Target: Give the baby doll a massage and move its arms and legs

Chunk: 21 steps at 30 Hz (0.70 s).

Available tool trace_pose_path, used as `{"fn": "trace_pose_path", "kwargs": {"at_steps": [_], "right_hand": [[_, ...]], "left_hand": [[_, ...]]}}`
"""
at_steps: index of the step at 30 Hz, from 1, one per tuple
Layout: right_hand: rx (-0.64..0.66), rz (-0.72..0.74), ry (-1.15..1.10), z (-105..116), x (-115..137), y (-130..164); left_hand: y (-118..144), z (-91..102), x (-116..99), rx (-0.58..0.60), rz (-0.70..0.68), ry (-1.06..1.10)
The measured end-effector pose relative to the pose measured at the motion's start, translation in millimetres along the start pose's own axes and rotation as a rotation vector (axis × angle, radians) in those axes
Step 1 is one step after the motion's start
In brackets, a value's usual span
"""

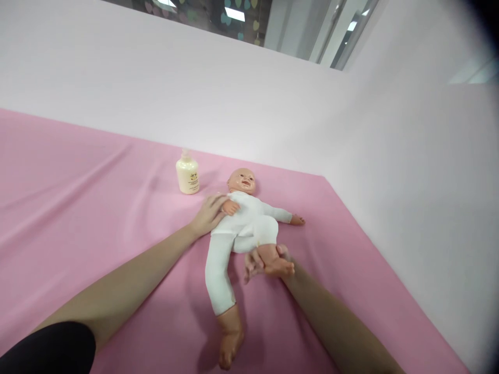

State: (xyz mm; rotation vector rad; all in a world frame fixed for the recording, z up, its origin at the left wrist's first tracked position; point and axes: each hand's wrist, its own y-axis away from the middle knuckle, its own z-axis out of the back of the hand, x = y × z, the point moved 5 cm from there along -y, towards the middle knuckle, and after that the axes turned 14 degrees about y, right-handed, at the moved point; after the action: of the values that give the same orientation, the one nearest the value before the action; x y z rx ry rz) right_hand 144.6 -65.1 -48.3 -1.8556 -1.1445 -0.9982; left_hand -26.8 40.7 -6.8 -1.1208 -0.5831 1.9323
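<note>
I see the doll (244, 223) on its back, head pointing away. My left hand (208, 214) rests flat, fingers spread, against its side; my right hand (259, 262) grips its bent leg.

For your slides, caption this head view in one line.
Left hand rests on a baby doll; right hand holds its bent leg on pink sheet.

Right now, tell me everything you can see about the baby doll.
The baby doll lies face up on the pink sheet, in a white bodysuit, with plastic-looking head, hands and feet. One leg stretches toward the camera; the other is bent up, its foot held by the right hand. The left hand rests against its side.
</note>
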Motion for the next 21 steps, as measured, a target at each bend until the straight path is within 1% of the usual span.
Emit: {"fn": "trace_pose_path", "kwargs": {"at_steps": [1, 2, 3, 5, 8, 10, 12, 14, 15, 17, 19, 21], "right_hand": [[-0.073, 0.045, -0.053, 2.9, 5.8, -0.1], [-0.142, 0.082, -0.105, 6.0, 11.2, 0.0], [-0.21, 0.108, -0.153, 9.4, 15.7, 0.2], [-0.324, 0.117, -0.214, 15.6, 20.8, 0.9], [-0.367, 0.115, -0.226, 19.5, 23.2, 0.6], [-0.36, 0.094, -0.211, 19.4, 21.8, 0.0], [-0.337, 0.08, -0.188, 17.3, 19.6, -0.3], [-0.293, 0.089, -0.142, 13.2, 17.2, -0.2], [-0.259, 0.096, -0.107, 10.4, 15.8, -0.3], [-0.149, 0.086, -0.02, 3.1, 11.9, -1.8], [0.021, 0.01, 0.098, -5.8, 6.4, -5.5], [0.3, -0.128, 0.265, -17.4, -0.1, -9.0]], "left_hand": [[-0.3, -4.5, -5.4, 0.081, -0.039, -0.049], [-0.4, -7.8, -9.1, 0.137, -0.066, -0.084], [-0.6, -9.8, -11.6, 0.168, -0.086, -0.107], [-1.3, -11.0, -13.9, 0.181, -0.11, -0.125], [-1.8, -11.0, -13.8, 0.181, -0.122, -0.111], [-1.4, -10.8, -12.9, 0.181, -0.108, -0.092], [-0.9, -9.9, -10.5, 0.166, -0.059, -0.065], [-0.9, -6.9, -5.8, 0.106, 0.02, -0.026], [-1.0, -4.0, -2.5, 0.048, 0.062, 0.001], [-0.5, 4.3, 6.2, -0.118, 0.138, 0.091], [2.5, 13.7, 19.8, -0.312, 0.227, 0.23], [8.5, 20.9, 38.2, -0.483, 0.351, 0.379]]}}
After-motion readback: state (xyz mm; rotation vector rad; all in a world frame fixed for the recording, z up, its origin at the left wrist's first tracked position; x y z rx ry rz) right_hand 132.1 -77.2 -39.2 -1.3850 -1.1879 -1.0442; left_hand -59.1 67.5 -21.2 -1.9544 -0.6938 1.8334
